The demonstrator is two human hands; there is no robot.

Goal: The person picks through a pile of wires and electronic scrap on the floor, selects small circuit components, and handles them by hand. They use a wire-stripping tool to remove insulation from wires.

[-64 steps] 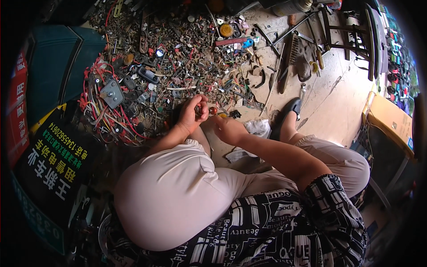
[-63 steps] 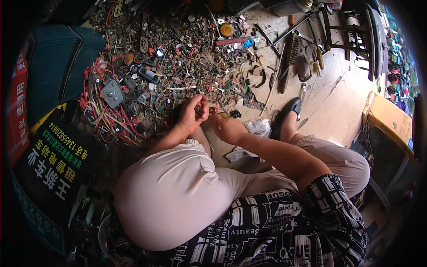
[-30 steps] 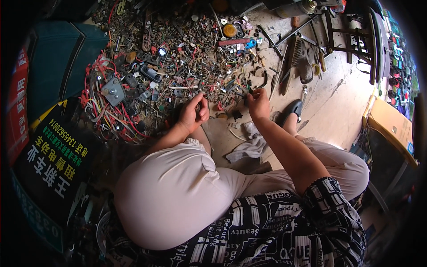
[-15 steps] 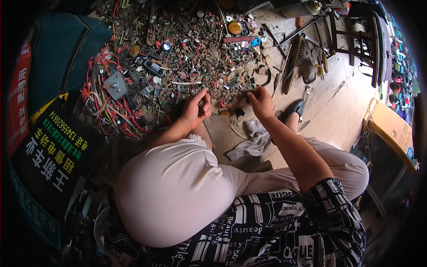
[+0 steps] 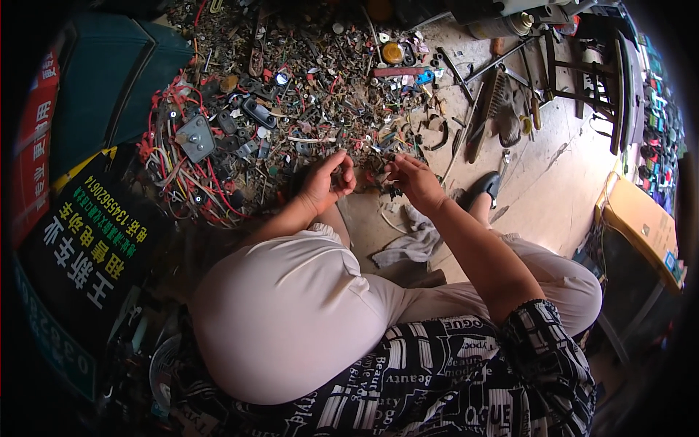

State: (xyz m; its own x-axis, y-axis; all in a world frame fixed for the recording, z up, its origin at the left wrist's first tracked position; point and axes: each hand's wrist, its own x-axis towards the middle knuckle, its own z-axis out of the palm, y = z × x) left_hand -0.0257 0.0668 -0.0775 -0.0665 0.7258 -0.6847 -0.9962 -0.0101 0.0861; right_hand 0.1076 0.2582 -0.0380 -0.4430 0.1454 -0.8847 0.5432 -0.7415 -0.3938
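My left hand (image 5: 328,182) is curled just above the near edge of a wide heap of small mixed parts (image 5: 320,95). What it holds, if anything, I cannot make out. To its right, my right hand (image 5: 415,182) reaches over the heap's edge with its fingers bent and pinched near small dark bits too small to name. A crumpled grey cloth (image 5: 411,244) lies below my right hand. Left of my hands, a grey square metal part (image 5: 196,138) sits among red and white wires (image 5: 171,167).
At back right lie long tools and bars (image 5: 495,116), a spray can (image 5: 495,28) and a dark metal frame (image 5: 582,76). A tan board (image 5: 633,222) stands at right. A teal padded item (image 5: 116,65) and a black sign (image 5: 87,233) are at left. My dark shoe (image 5: 484,189) rests on the floor.
My right hand first moved right and up from beside my left hand, then came slightly back left and down. My left hand shifted a little right, staying curled.
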